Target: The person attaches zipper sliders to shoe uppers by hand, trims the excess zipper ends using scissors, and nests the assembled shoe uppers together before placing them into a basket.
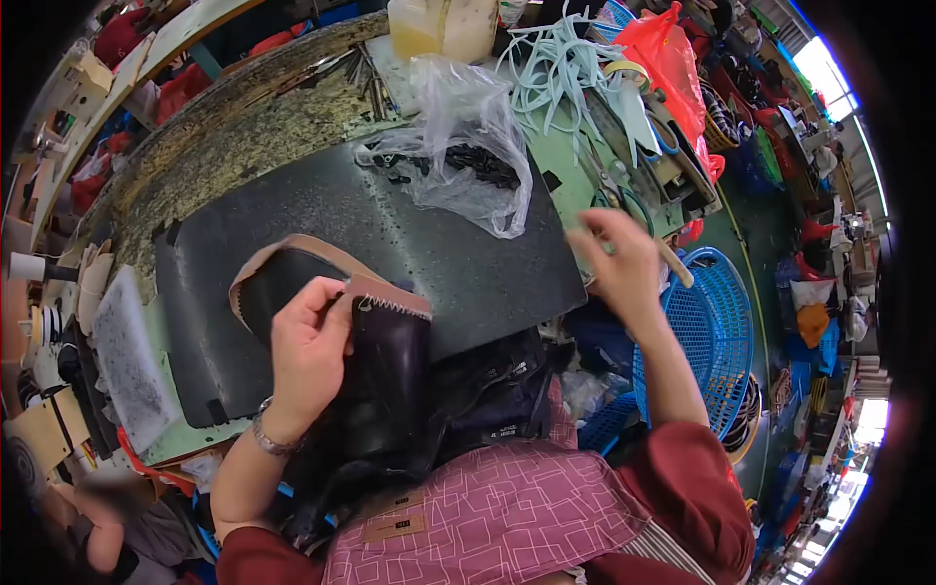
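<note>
My left hand (310, 336) pinches the end of a leather strap (283, 249), which loops away over the black board. Beside my fingertips, the strap's tan end piece (390, 296) has a row of pale zigzag stitches along its edge. Dark, glossy leather (392, 356) hangs below it towards my lap. My right hand (621, 263) is raised past the board's right edge, close to the scissors (619, 190). Its thumb and curved fingers look apart, and I see nothing between them.
On the black board (312, 214) lies a clear plastic bag (463, 88) with small black parts. Pale blue strips (561, 68) heap behind it, near a jug of yellowish liquid (439, 29). A blue basket (717, 336) stands right. A person's arm (102, 531) shows lower left.
</note>
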A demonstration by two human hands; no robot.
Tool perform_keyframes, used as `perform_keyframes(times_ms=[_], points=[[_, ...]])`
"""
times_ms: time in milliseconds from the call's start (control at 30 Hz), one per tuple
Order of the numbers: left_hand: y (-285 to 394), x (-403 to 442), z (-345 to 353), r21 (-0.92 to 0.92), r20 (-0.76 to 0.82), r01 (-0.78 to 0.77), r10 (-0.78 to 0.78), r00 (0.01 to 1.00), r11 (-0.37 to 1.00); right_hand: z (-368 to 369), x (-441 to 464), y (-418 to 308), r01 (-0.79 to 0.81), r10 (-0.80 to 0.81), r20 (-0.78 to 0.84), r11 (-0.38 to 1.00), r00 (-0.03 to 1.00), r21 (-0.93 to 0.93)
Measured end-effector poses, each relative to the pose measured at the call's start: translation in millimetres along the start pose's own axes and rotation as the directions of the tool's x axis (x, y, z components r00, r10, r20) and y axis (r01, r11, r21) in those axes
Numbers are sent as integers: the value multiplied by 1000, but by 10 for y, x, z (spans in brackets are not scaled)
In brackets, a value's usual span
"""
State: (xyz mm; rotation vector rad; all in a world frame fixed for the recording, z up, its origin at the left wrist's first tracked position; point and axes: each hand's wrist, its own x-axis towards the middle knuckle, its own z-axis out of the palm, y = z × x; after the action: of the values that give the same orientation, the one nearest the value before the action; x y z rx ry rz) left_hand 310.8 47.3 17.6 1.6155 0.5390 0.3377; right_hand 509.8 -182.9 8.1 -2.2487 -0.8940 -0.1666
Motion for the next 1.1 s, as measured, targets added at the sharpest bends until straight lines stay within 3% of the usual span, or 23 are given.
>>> perform_keyframes(times_ms=[33, 100, 167, 200, 267, 333, 400, 467, 533, 600, 633, 667, 733, 767, 833, 900, 933, 1033, 1100], points=[[-110, 7, 32, -60, 42, 66, -63, 997, 996, -55, 92, 431, -55, 40, -81, 979, 996, -197], [-99, 49, 50, -97, 71, 110, -103, 992, 989, -120, 114, 1055, -171, 187, -8, 879, 982, -444], [-92, 89, -11, -238, 164, 170, -133, 977, 956, -51, 97, 1264, -320, 369, 134, 902, 920, -290], [-74, 99, -30, -248, 127, 183, -155, 980, 951, -36, 130, 1237, -389, 435, 169, 887, 885, -247], [-54, 120, -97, -381, 318, 340, -224, 921, 860, -29, 113, 1491, -305, 338, 150, 930, 929, -204], [-146, 105, -249, -381, 333, 331, -206, 920, 863, -229, 90, 1504, -560, 549, 265, 828, 792, -42], [-151, 67, -321, -433, 415, 382, -196, 889, 816, -392, -79, 1186, -556, 549, 105, 830, 829, 49], [-71, 5, -354, -432, 398, 378, -203, 895, 819, -543, -245, 1090, -402, 387, 113, 849, 915, 344], [-26, -53, -327, -411, 412, 391, -215, 885, 823, -354, -235, 555, -169, 237, -63, 834, 970, 525], [17, -102, -245, -46, 314, 117, -97, 944, 992, -286, -15, -146, -156, 95, 231, 952, 968, 262], [87, -144, -192, 98, 257, 4, -29, 966, 995, -240, 109, -320, -99, 61, 389, 992, 919, 79], [70, -164, -133, 90, 256, 2, -26, 966, 996, -117, 215, -572, -19, 16, 466, 1000, 885, 2], [-17, -194, -59, 302, 116, -254, 229, 966, 919, 70, 383, -802, 138, -81, 626, 990, 776, -43], [-64, -197, -81, 303, 96, -250, 232, 968, 920, 126, 402, -818, 275, -225, 602, 961, 766, 9], [-116, -166, -170, -74, 111, -123, 131, 985, 990, 62, 458, -901, 301, -212, 710, 954, 671, 0], [-108, -115, -324, -331, 236, 230, -156, 959, 915, -10, 430, -882, 376, -245, 753, 927, 610, -3], [-148, -79, -333, -438, 241, 233, -136, 961, 868, -45, 411, -889, 414, -225, 785, 909, 577, -43], [-88, -20, -407, -372, 354, 370, -239, 904, 851, -85, 416, -903, 425, -212, 808, 904, 550, -52], [-62, 5, -414, -310, 348, 395, -283, 894, 865, -80, 432, -933, 419, -210, 815, 907, 540, -45]])
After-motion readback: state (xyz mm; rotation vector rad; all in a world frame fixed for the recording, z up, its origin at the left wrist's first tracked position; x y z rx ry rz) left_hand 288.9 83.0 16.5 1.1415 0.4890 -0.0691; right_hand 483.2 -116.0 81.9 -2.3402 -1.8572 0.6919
